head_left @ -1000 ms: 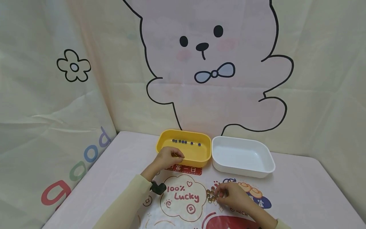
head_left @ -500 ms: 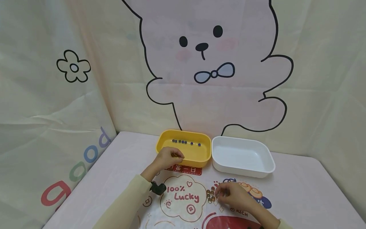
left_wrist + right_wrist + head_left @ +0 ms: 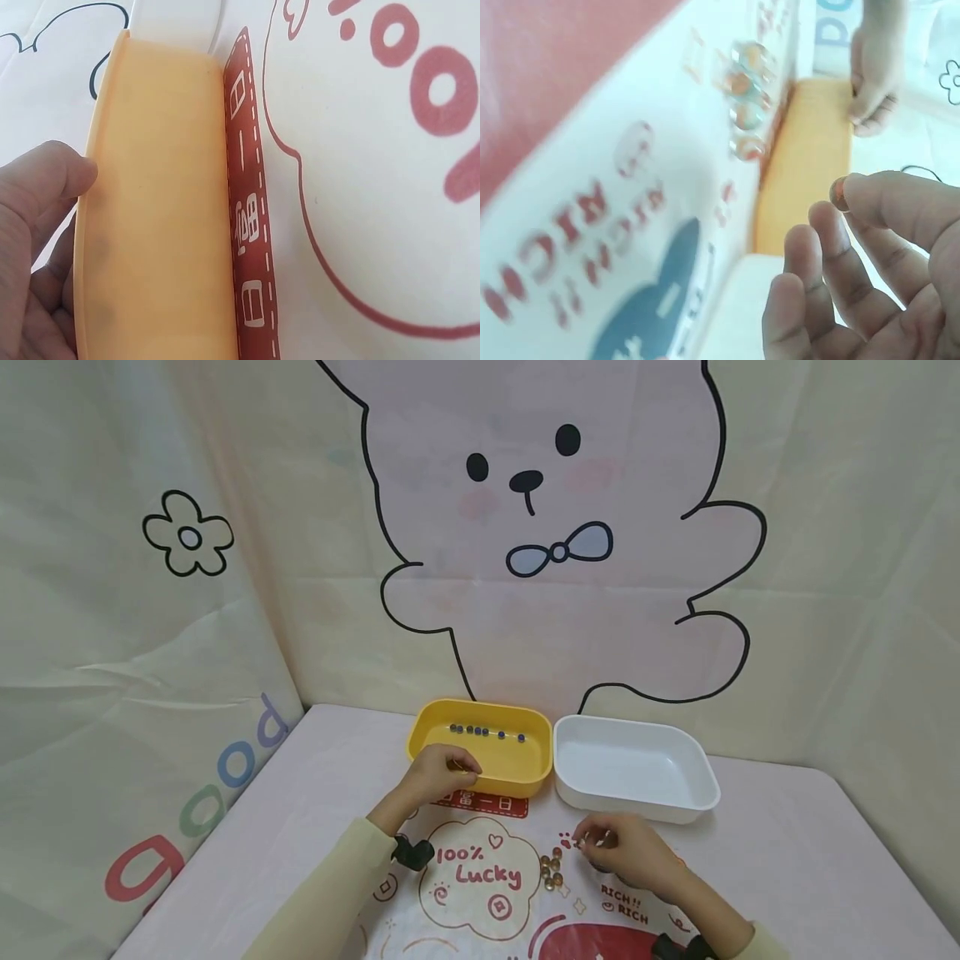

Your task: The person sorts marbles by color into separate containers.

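My left hand (image 3: 435, 775) grips the near rim of a yellow tray (image 3: 517, 787). In the left wrist view, the thumb lies over the rim of the tray's wall (image 3: 161, 202), with the other fingers behind it. Several small dark blue balls (image 3: 477, 732) lie in a row inside that tray. My right hand (image 3: 633, 853) is raised over the table, in front of a white tray. Its thumb and forefinger pinch an orange-brown glass marble (image 3: 839, 194); the other fingers are loosely bent. Several amber marbles (image 3: 549, 884) sit in a cluster on the cloth, left of this hand.
The white tray (image 3: 637, 810) stands right beside the yellow one, against the back of the table. A printed cloth (image 3: 480, 914) covers the tabletop. Behind rises a curtain (image 3: 825, 568) with a bear drawing.
My right hand has lifted off the marble cluster with one marble between its fingertips, moving up and slightly right towards the white tray. My left hand stays on the yellow tray's rim.
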`<control>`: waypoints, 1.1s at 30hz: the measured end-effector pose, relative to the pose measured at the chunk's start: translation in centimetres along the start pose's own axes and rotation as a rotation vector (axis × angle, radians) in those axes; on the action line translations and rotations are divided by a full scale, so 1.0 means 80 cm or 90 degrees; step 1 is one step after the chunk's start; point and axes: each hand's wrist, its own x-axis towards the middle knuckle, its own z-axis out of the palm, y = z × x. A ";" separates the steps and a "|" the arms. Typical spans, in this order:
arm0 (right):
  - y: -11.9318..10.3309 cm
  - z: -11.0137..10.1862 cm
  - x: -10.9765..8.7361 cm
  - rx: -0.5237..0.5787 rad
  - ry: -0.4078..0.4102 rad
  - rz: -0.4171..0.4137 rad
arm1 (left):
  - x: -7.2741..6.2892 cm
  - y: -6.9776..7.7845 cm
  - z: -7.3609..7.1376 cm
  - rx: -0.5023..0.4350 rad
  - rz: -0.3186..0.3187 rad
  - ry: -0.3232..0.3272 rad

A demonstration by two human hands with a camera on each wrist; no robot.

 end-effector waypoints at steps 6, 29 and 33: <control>-0.008 -0.021 0.002 -0.018 0.037 0.003 | 0.000 0.000 0.000 0.003 0.007 0.003; -0.013 -0.081 0.026 -0.109 0.119 -0.054 | 0.002 -0.005 0.000 -0.004 -0.001 0.000; -0.008 -0.091 0.039 -0.106 0.121 -0.062 | 0.000 -0.004 -0.002 -0.005 -0.004 -0.001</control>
